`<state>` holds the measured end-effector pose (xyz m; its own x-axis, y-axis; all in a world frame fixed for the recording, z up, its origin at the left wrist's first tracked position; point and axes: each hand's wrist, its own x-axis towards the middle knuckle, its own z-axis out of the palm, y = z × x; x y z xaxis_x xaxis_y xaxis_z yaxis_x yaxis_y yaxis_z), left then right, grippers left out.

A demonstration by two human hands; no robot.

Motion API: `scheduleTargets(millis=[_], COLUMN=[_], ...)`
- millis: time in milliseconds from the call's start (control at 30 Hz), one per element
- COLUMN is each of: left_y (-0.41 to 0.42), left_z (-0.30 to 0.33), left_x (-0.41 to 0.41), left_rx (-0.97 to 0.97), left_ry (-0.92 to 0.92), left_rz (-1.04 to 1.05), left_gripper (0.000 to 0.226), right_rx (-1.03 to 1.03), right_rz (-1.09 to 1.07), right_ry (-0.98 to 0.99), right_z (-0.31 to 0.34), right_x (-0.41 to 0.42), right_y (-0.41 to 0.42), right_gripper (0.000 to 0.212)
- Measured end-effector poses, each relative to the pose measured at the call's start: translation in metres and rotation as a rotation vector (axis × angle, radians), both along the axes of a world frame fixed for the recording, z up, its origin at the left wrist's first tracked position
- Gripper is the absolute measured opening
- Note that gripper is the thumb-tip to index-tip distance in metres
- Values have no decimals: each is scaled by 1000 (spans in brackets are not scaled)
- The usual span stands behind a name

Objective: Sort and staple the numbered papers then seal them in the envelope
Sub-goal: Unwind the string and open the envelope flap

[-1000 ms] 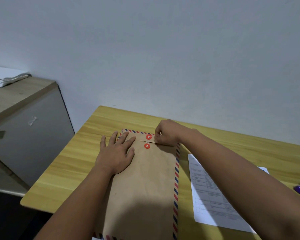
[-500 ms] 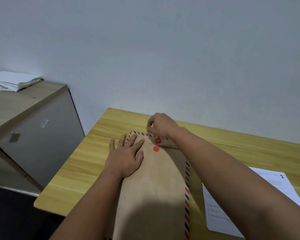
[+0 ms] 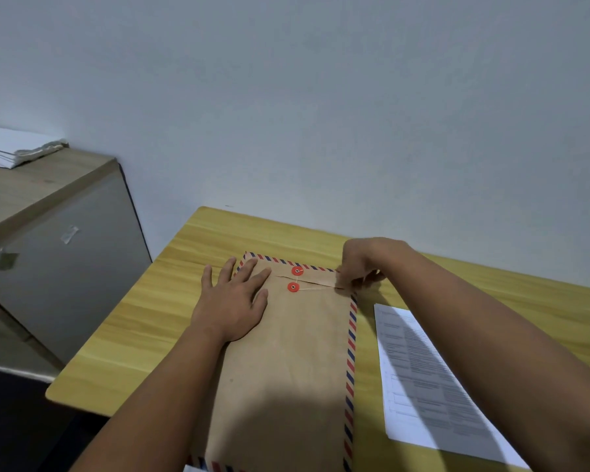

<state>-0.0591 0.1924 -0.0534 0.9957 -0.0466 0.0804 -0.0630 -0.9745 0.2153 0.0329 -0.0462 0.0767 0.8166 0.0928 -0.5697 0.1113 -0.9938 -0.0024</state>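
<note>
Both forearms reach forward from the lower edge of the view, bare to the wrist. The left hand [image 3: 234, 301] lies flat, palm down, fingers [image 3: 251, 270] spread and pointing away from the body. The right hand [image 3: 363, 264] is farther forward and to the right, knuckles up, wrist bent down, fingertips [image 3: 346, 279] pinched together below the palm.

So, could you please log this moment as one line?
left hand flat on envelope | right hand pinching string | flap closed
</note>
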Motion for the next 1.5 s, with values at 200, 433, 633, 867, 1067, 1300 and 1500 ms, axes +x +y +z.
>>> scheduleTargets(millis=[200, 433, 633, 867, 1067, 1300, 1500], left_y=[1, 1, 3, 0, 0, -3, -73], left_z=[-1, -1, -6, -1, -1, 36, 61], left_x=[-2, -1, 0, -2, 0, 1, -29], left_rx=[-22, -32, -163, -59, -13, 244, -100], left_ry=[-22, -35, -126, -85, -66, -216, -105], left_rz=[-10, -16, -19, 0, -12, 22, 69], left_gripper=[55, 54, 29, 59, 62, 60, 50], right_rx=[-26, 70, 266, 421, 260, 626, 996], right_rz=[-10, -79, -24, 326, 456, -90, -621], right_ry=[-506, -737, -824, -344, -550, -575, -362], right_z=[2, -6, -24, -47, -70, -51, -57], right_x=[13, 32, 48, 3, -5, -9, -45], right_y=[1, -8, -16, -7, 1, -8, -40], right_gripper=[16, 22, 48, 78, 36, 29, 21])
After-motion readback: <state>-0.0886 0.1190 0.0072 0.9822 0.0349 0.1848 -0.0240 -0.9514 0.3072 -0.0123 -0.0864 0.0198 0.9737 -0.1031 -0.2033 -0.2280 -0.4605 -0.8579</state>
